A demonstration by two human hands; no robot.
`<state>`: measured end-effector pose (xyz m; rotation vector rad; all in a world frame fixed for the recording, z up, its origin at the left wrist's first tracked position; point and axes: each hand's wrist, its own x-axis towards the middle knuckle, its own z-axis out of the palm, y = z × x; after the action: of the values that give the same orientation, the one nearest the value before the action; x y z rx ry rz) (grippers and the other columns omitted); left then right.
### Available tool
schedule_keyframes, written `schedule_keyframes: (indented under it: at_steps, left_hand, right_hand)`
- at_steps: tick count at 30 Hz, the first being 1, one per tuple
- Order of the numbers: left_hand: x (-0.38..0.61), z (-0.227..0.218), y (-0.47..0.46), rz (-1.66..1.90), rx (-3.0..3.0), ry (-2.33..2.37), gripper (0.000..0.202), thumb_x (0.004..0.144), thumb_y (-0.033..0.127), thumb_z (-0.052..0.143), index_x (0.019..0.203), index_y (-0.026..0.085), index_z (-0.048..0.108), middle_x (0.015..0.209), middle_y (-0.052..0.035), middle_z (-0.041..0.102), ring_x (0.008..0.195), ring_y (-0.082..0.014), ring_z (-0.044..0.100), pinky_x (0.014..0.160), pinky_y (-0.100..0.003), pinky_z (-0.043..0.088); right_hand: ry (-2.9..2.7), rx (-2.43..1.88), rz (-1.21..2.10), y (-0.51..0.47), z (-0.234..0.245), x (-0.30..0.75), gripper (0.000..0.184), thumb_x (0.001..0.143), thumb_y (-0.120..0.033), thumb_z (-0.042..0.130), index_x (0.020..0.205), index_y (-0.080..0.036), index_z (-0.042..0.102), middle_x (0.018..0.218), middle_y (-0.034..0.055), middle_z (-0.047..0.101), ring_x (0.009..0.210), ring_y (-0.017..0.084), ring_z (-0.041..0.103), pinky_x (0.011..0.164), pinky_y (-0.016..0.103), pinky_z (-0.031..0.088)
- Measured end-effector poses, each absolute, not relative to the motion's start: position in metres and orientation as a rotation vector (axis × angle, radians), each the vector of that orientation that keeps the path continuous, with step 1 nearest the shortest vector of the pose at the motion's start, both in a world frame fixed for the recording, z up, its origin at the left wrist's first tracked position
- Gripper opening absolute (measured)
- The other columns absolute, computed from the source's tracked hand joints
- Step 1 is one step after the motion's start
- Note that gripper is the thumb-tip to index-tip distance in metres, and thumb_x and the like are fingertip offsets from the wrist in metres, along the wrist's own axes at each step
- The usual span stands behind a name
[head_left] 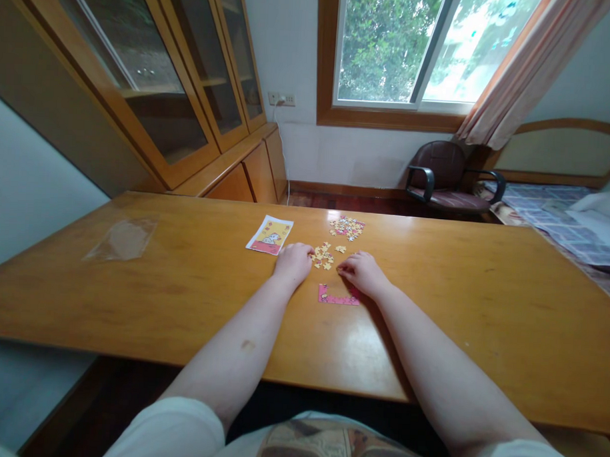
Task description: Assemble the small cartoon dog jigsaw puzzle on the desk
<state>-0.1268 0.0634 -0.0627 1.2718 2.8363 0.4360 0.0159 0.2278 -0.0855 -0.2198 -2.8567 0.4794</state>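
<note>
My left hand rests at the left edge of a small loose group of yellow puzzle pieces, fingers curled and fingertips at the nearest pieces. Whatever those fingers may hold is hidden. To the right of the group, my right hand has thumb and fingers pinched together; anything between them is too small to make out. Below lies a partly joined pink puzzle border, a bottom row with short sides, its right side partly covered by my right hand. One yellow puzzle piece lies apart, above my right hand.
A picture card with a yellow and pink print lies left of my left hand. Farther back is a heap of mixed puzzle pieces. A clear plastic bag lies at the left of the wooden table. An armchair stands beyond.
</note>
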Motion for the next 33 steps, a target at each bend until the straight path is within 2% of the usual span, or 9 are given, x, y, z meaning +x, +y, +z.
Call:
schedule_keyframes:
  at_steps: [5,9,13,19,24,29,33]
  left_hand:
    - [-0.124,-0.062,0.063,0.335,1.158,2.788,0.024,0.081,0.018,0.049,0.089,0.023,0.070,0.097,-0.0063,0.070,0.093,-0.0244,0.063,0.083,-0.036,0.049]
    - [-0.126,-0.061,0.062,0.345,1.079,2.806,0.022,0.080,0.015,0.050,0.094,0.022,0.067,0.102,-0.0076,0.068,0.095,-0.0245,0.063,0.084,-0.036,0.049]
    - [-0.129,-0.063,0.061,0.366,1.046,2.849,0.022,0.081,0.014,0.050,0.096,0.021,0.065,0.104,-0.0085,0.066,0.097,-0.0244,0.061,0.085,-0.036,0.049]
    - [-0.124,-0.064,0.063,0.434,1.370,2.740,0.023,0.083,0.019,0.052,0.098,0.023,0.068,0.104,-0.0059,0.066,0.100,-0.0232,0.059,0.089,-0.036,0.047]
    - [-0.116,-0.065,0.067,0.474,1.764,2.480,0.021,0.086,0.026,0.054,0.096,0.028,0.072,0.107,-0.0018,0.067,0.102,-0.0206,0.057,0.095,-0.035,0.043]
    - [-0.117,-0.061,0.066,0.391,1.651,2.558,0.021,0.085,0.022,0.053,0.088,0.026,0.073,0.102,-0.0028,0.069,0.099,-0.0214,0.059,0.092,-0.035,0.044]
    - [-0.119,-0.059,0.066,0.345,1.563,2.625,0.021,0.085,0.021,0.052,0.094,0.024,0.071,0.102,-0.0044,0.068,0.098,-0.0212,0.059,0.091,-0.034,0.045]
  right_hand:
    - [-2.869,-0.224,0.560,0.229,-0.083,0.018,0.013,0.084,-0.029,0.065,0.083,-0.020,0.075,0.084,0.0055,0.071,0.082,0.018,0.057,0.082,0.031,0.040]
    - [-2.865,-0.093,0.615,0.228,-0.085,0.017,0.014,0.085,-0.025,0.062,0.089,-0.021,0.075,0.087,0.0058,0.072,0.084,0.018,0.058,0.085,0.032,0.041]
    - [-2.817,-0.175,0.590,0.229,-0.085,0.017,0.016,0.084,-0.019,0.060,0.092,-0.019,0.073,0.088,0.0061,0.071,0.084,0.018,0.058,0.083,0.030,0.042]
    - [-2.810,-0.227,0.603,0.234,-0.083,0.020,0.015,0.078,-0.012,0.060,0.082,-0.020,0.073,0.086,0.0046,0.069,0.085,0.018,0.058,0.084,0.030,0.043]
    - [-2.786,-0.147,0.642,0.233,-0.086,0.020,0.009,0.079,-0.020,0.064,0.078,-0.021,0.073,0.084,0.0045,0.068,0.084,0.018,0.057,0.084,0.032,0.043]
    - [-2.772,-0.125,0.661,0.233,-0.087,0.021,0.010,0.080,-0.023,0.065,0.078,-0.022,0.074,0.084,0.0049,0.068,0.085,0.019,0.057,0.085,0.034,0.043]
    - [-2.771,-0.120,0.681,0.231,-0.084,0.021,0.012,0.082,-0.022,0.063,0.079,-0.022,0.074,0.086,0.0053,0.067,0.086,0.019,0.056,0.087,0.035,0.043]
